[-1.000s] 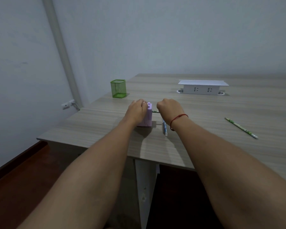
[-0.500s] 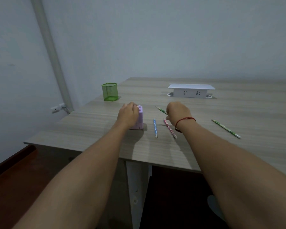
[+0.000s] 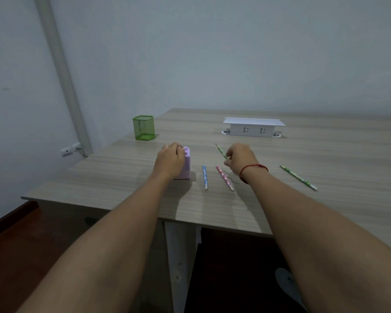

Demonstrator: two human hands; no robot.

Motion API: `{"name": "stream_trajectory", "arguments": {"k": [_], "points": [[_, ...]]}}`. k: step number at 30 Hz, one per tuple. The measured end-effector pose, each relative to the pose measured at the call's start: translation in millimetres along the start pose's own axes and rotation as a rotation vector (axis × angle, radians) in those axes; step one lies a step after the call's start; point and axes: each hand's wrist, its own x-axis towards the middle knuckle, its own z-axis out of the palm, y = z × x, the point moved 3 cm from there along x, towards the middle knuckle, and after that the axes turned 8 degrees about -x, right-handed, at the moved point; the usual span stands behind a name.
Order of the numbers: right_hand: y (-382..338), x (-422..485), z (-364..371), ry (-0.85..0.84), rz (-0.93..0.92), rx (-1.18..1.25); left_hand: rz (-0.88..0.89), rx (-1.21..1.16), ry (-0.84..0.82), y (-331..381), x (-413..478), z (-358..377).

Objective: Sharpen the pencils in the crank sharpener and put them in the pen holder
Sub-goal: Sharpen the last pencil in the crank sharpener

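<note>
The left hand (image 3: 171, 161) is gripping the crank sharpener (image 3: 187, 164), fingers curled over its top, and is holding it down on the table (image 3: 325, 211). The right hand (image 3: 240, 162) is pinching the green pencil (image 3: 221, 150) low on its shaft. The shaft is tilting up off the table and its tip is pointing toward 11 o'clock.

Change: 1 s ago this pencil was sitting in the sharpener with the right hand close against the body. The pencil is now standing apart from the sharpener, at 3 o'clock from it, so the withdrawal is complete. The tip is too small to confirm its sharpness.

Meaning for the task: the sharpening step for pencil 1 is probably ending, and the transfer step is beginning. The pen holder (image 3: 143, 128) is standing at 11 o'clock from the sharpener, well apart, with no pencil showing above its rim.

3 pencils are lying flat: the blue pencil (image 3: 205, 176) and pink pencil (image 3: 225, 178) between the 2 hands, and the second green pencil (image 3: 298, 177) at 3 o'clock from the right hand. These are likely awaiting sharpening.
</note>
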Motion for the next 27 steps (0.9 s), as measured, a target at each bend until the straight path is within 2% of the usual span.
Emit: {"name": "stream_trajectory", "arguments": {"k": [8, 21, 27], "points": [[8, -14, 17, -0.005, 0.111, -0.115, 0.0, -0.018, 0.007, 10, -7, 5], [22, -12, 18, -0.005, 0.125, -0.121, -0.02, 0.001, 0.056, 8, -3, 7], [59, -15, -4, 0.096, 0.142, -0.37, -0.012, 0.002, 0.114, 9, -2, 13]]}}
